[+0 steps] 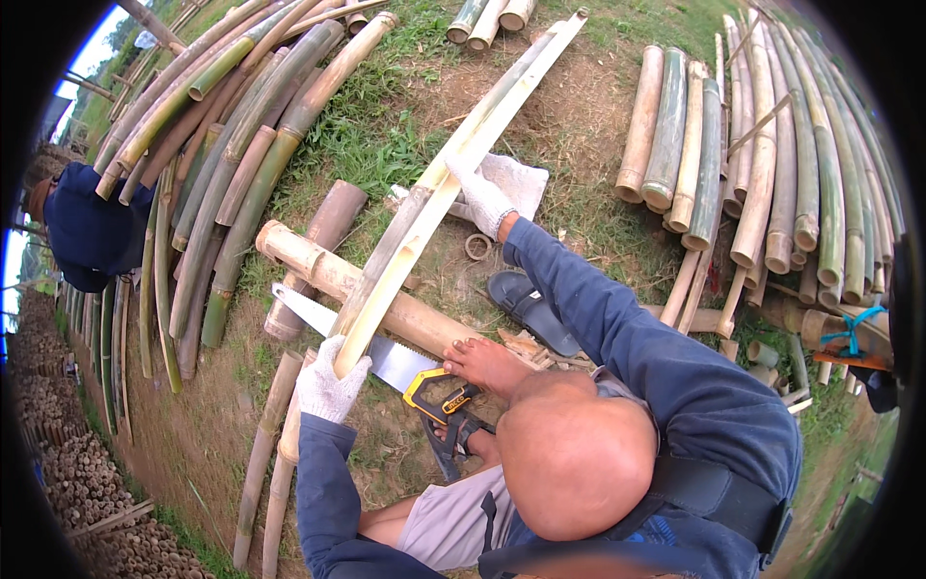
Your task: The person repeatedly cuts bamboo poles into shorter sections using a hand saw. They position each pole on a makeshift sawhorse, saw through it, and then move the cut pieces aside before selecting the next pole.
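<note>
- One split bamboo (424,224), frame centre: left hand (332,386) curled round lower end; right hand (485,198) alongside, closure unclear.
- Saw (394,365) near left hand — slip could cut.

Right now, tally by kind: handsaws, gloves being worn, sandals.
Handsaw with yellow-and-black handle: 1
White knit gloves, on left hand and right hand: 2
Dark sandals, one worn, one off: 2
Total: 5
</note>
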Demonstrator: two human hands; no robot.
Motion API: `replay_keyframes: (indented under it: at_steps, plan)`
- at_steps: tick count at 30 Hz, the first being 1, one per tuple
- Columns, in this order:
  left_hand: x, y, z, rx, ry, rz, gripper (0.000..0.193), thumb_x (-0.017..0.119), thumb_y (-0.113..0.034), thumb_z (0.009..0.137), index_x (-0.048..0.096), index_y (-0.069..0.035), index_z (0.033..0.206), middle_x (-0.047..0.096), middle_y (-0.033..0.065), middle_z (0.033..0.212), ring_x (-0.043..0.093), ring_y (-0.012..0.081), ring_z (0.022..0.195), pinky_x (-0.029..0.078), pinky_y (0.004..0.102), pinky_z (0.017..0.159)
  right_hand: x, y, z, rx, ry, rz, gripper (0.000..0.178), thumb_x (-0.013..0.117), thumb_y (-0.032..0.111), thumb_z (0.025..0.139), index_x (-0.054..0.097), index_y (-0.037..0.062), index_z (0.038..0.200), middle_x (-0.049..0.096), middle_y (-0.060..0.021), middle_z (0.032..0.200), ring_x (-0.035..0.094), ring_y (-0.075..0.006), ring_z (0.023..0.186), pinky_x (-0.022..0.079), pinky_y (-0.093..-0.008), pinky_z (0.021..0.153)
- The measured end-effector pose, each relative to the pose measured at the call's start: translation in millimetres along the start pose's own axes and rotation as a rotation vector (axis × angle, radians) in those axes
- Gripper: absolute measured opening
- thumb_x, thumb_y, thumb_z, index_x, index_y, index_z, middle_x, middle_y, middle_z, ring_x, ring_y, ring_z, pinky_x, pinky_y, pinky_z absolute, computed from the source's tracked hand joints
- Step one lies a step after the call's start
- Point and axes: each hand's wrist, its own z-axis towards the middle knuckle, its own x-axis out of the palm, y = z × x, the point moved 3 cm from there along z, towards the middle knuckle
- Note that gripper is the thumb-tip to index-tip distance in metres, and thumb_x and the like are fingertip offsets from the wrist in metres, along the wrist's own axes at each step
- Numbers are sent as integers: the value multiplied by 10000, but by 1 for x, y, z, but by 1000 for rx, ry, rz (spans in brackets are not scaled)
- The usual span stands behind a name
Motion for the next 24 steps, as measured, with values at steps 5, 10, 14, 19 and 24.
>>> replay_keyframes:
  at_steps: [5,10,14,19,24]
  plan:
    - [-1,10,6,9,181,-231,571,889,-395,935,737,-15,1332,794,211,1136,793,358,1055,613,430,934,-8,-5,3,-23,6,114,724,780,522,1037,498,188,1613,602,-46,1499,640,-238,1303,577,-466,1080]
    - [11,4,8,79,100,-109,528,858,-372,976,742,-20,1352,784,196,1204,771,374,1110,601,427,965,-23,-13,26,-60,5,-31,690,781,468,1038,509,162,1593,594,-62,1495,625,-237,1297,565,-478,1095]
    - [18,-3,7,167,-39,-60,569,878,-373,948,728,-53,1393,788,180,1280,771,363,1171,605,424,1008,-28,-21,37,-41,15,70,647,749,411,1066,502,111,1583,598,-80,1476,644,-242,1263,593,-447,1069]
    - [29,17,-1,87,-66,17,602,903,-330,898,720,-95,1421,787,174,1303,769,332,1198,615,434,1023,-24,-33,38,-60,-57,-106,538,739,375,1070,540,120,1501,612,-69,1413,656,-234,1240,626,-462,1012]
    - [39,27,-32,143,-283,317,692,872,-279,856,634,-105,1482,654,150,1399,600,393,1355,495,513,1146,-11,-39,37,-44,-27,-182,578,777,335,1050,575,-30,1451,717,-172,1277,750,-286,1058,664,-434,834]
